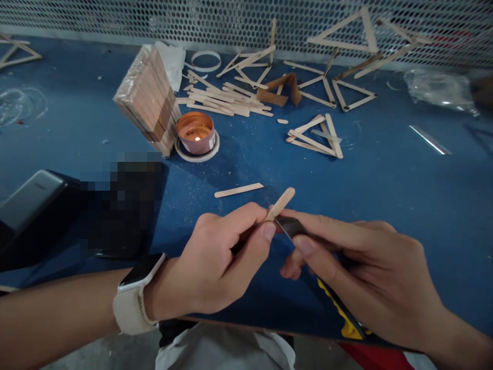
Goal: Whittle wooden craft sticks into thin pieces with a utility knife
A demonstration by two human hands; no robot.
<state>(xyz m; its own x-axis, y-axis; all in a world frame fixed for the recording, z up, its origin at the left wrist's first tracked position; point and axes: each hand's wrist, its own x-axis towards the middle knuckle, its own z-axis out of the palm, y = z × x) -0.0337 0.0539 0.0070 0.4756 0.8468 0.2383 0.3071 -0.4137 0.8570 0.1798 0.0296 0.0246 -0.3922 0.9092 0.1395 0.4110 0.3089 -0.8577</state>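
My left hand, with a watch on its wrist, pinches a wooden stick between thumb and forefinger. The rounded end of the stick points up and to the right. My right hand is closed on a utility knife with a yellow and black handle. Its dark blade touches the stick beside my left thumb. Just beyond my hands lies a short stick with one slanted end.
A lit candle stands beside a wrapped bundle of sticks. Loose sticks and stick triangles lie farther back, before a perforated metal panel. A black device is at left, a metal strip at right.
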